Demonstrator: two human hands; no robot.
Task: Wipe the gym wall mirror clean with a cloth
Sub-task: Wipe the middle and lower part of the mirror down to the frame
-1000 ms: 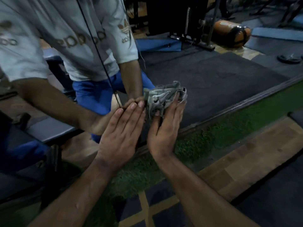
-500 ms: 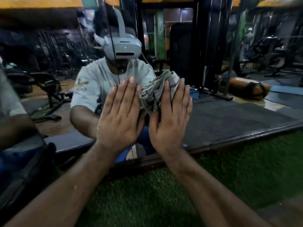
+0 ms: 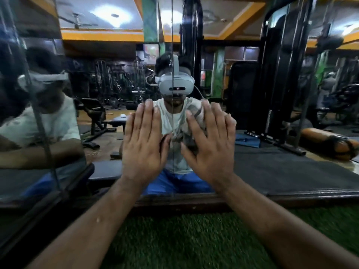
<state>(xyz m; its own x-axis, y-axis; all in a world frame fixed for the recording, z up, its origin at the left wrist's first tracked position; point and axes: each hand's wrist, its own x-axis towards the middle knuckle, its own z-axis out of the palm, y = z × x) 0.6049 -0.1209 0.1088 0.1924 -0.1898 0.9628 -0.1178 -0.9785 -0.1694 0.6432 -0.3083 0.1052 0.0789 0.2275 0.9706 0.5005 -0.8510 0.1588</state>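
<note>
Mirror (image 3: pixel 272 162): fills upper frame. Cloth (image 3: pixel 194 121): frame centre, pressed flat to glass by right hand (image 3: pixel 209 152), fingers straight, spread. Left hand (image 3: pixel 143 146): laid flat beside, fingers straight, together. Turf (image 3: pixel 184 239): lower frame.

Cloth (image 3: pixel 191 131): grey with darker streaks, under right hand (image 3: pixel 210 146), at 3 o'clock of left hand (image 3: pixel 144 144). Floor turf (image 3: pixel 186 239), 6 o'clock: green. Mirror frame (image 3: pixel 194 202): dark brown. Reflected: white headset (image 3: pixel 175 84), white shirt (image 3: pixel 174 121), blue trousers (image 3: pixel 174 183), orange bag (image 3: pixel 330 142) at 3 o'clock, orange ceiling band (image 3: pixel 101 35) at 11 o'clock.
</note>
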